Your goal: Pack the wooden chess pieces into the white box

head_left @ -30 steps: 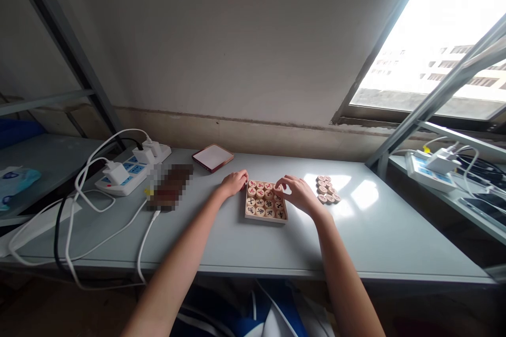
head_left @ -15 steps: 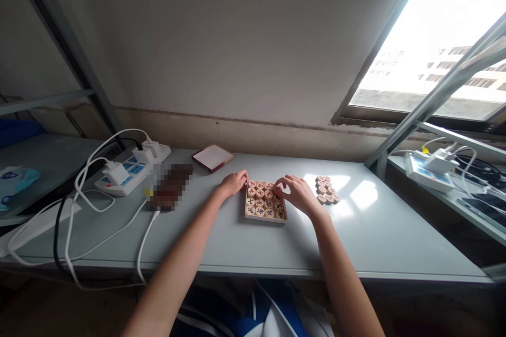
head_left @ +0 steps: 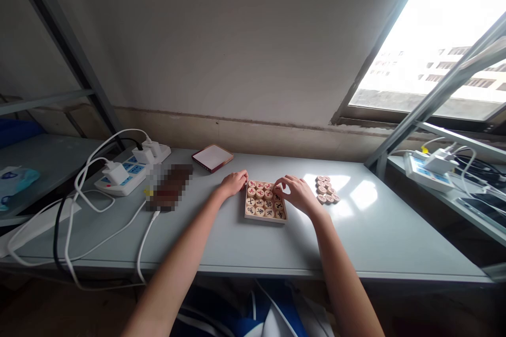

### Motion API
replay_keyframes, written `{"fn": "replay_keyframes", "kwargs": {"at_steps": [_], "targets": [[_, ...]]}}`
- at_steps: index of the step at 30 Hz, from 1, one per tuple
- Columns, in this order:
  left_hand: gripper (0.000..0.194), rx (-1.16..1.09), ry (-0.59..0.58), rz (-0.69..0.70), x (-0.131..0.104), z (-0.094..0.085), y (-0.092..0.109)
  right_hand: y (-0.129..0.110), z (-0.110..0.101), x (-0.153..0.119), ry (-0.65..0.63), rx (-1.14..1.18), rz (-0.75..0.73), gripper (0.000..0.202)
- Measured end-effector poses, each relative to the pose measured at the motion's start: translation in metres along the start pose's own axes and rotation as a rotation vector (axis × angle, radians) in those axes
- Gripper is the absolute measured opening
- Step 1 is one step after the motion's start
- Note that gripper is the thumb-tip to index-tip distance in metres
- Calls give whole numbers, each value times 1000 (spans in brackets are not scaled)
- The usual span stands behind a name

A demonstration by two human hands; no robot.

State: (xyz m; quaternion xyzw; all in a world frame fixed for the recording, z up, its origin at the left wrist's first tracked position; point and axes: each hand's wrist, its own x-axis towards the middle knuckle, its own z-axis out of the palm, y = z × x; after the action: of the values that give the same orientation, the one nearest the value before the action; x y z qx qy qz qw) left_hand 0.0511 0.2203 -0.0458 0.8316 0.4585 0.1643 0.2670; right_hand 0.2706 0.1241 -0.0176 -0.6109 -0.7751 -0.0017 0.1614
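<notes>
A shallow open box (head_left: 265, 219) sits on the desk, filled with rows of round wooden xiangqi pieces, red characters at the back and black ones at the front. At its far left corner, my left hand (head_left: 234, 183) is closed, with the fingertips on the box's rim. My right hand (head_left: 299, 193) reaches over the far right corner. Its thumb and forefinger pinch a xiangqi piece (head_left: 278, 188) at the end of the back row, partly hidden by the fingers. More red-marked xiangqi pieces (head_left: 322, 189) lie in short rows on the desk to the right.
Behind my left hand lies a box lid (head_left: 213, 158), its pale inside facing up. A power strip (head_left: 132, 171) with chargers and looping white cables (head_left: 81, 179) covers the desk's left part, beside a blurred-out object (head_left: 169, 188). Metal frame posts (head_left: 381, 164) rise at the desk's right end.
</notes>
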Motion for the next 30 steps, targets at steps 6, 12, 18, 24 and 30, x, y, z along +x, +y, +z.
{"fn": "replay_keyframes", "kwargs": {"at_steps": [6, 12, 18, 24, 30], "targets": [[26, 19, -8, 14, 0, -1, 0, 10, -2, -4, 192, -257, 287, 27], [25, 24, 2, 37, 0, -1, 0, 43, -8, -14, 75, -352, 830, 27], [26, 38, -10, 8, 0, -1, 1, 50, 4, -12, -7, -355, 794, 25], [27, 31, 3, 11, 0, 0, 0, 41, 14, -10, 64, -227, 591, 20], [25, -1, 6, 19, -1, -1, 1, 35, 10, -12, 18, -233, 573, 23]]}}
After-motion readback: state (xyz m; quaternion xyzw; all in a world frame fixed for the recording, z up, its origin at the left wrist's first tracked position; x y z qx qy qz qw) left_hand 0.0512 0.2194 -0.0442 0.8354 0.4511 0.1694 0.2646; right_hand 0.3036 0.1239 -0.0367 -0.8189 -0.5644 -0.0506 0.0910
